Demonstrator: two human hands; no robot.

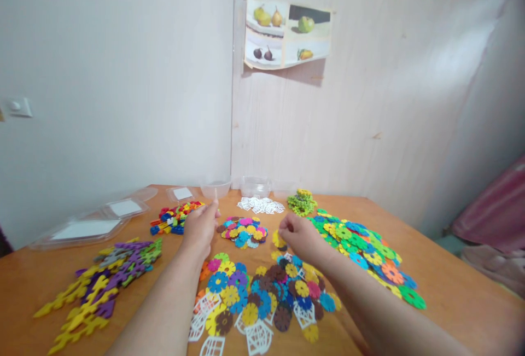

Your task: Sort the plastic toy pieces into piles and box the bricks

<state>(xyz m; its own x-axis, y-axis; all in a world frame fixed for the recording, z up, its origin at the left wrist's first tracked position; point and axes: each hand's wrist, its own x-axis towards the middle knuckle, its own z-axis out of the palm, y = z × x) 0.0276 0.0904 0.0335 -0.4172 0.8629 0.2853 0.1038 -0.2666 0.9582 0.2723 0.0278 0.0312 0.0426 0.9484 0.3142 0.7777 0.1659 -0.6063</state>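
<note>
My left hand [200,227] reaches over the table with its fingers closed, just right of a heap of red, yellow and blue small plastic pieces [168,219]. What its fingertips hold, if anything, is too small to make out. My right hand [302,237] is closed in a pinch beside a few yellow notched discs [279,240]; its grip is partly hidden. Between the hands lies a small pile of colored notched discs [243,232]. Nearer me spreads a larger mixed pile of discs [262,293], with white lattice pieces [259,337] among them.
Purple and yellow toothed strips [110,274] lie left. Larger notched discs [361,252] spread at right, near a green cluster [302,203]. White lattice pieces [260,204] lie before clear containers [255,185] at the wall. Clear lids [82,230] rest at far left.
</note>
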